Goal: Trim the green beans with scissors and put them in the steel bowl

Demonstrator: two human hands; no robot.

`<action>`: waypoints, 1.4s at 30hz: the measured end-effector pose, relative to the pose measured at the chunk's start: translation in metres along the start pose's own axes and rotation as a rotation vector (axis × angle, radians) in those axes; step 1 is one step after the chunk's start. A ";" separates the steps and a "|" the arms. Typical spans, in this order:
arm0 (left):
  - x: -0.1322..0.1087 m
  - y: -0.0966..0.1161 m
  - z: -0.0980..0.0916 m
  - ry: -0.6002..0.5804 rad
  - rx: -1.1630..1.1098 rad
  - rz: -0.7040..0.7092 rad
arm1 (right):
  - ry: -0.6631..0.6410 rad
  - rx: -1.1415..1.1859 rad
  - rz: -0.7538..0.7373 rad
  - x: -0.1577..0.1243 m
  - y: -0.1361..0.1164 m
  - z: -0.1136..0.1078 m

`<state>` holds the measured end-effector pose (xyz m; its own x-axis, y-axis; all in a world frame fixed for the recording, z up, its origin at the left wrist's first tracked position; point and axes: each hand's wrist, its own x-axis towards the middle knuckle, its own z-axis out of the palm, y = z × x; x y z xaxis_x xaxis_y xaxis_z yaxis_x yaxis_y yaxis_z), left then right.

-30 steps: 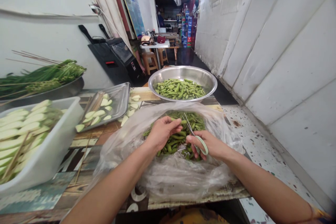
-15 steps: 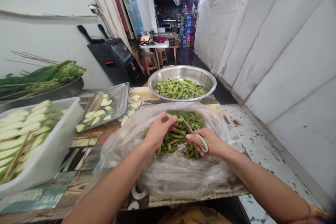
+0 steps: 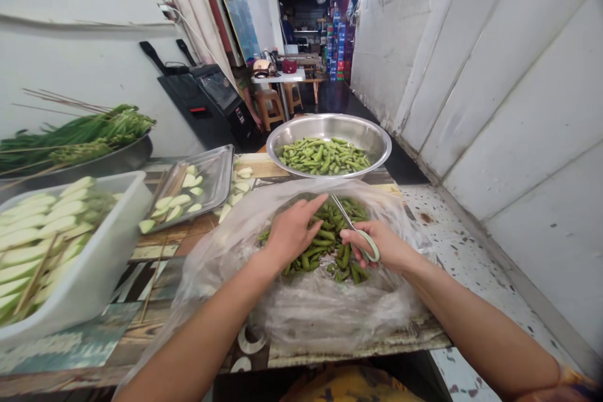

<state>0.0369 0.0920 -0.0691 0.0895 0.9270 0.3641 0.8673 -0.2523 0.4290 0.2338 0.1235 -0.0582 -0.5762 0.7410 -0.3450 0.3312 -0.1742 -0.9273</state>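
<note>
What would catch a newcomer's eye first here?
Probably the wide metal bowl of green pods, just beyond the cloudy plastic bag. Over that bag, the right hand holds scissors, with the left hand open beside them. At far left, pale sliced vegetables lie in a white tub.

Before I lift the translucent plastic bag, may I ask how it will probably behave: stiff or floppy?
The plastic bag will likely be floppy, since its film lies in loose wrinkles. Its open top suggests that the green pods could spill if one side rises first. Their loose pile may also slide and sag it unevenly.
</note>
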 end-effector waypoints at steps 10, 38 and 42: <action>-0.003 0.001 -0.004 0.141 0.203 -0.154 | 0.006 -0.080 -0.046 -0.001 -0.001 0.000; 0.004 -0.012 -0.004 0.142 -0.213 -0.119 | -0.019 -0.121 -0.046 -0.002 -0.003 0.000; 0.003 -0.007 -0.009 0.211 -0.170 -0.150 | -0.021 -0.103 -0.049 -0.001 -0.002 0.000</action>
<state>0.0265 0.0944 -0.0632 -0.1521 0.8841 0.4418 0.7672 -0.1762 0.6168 0.2337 0.1232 -0.0558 -0.6085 0.7333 -0.3034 0.3769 -0.0694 -0.9237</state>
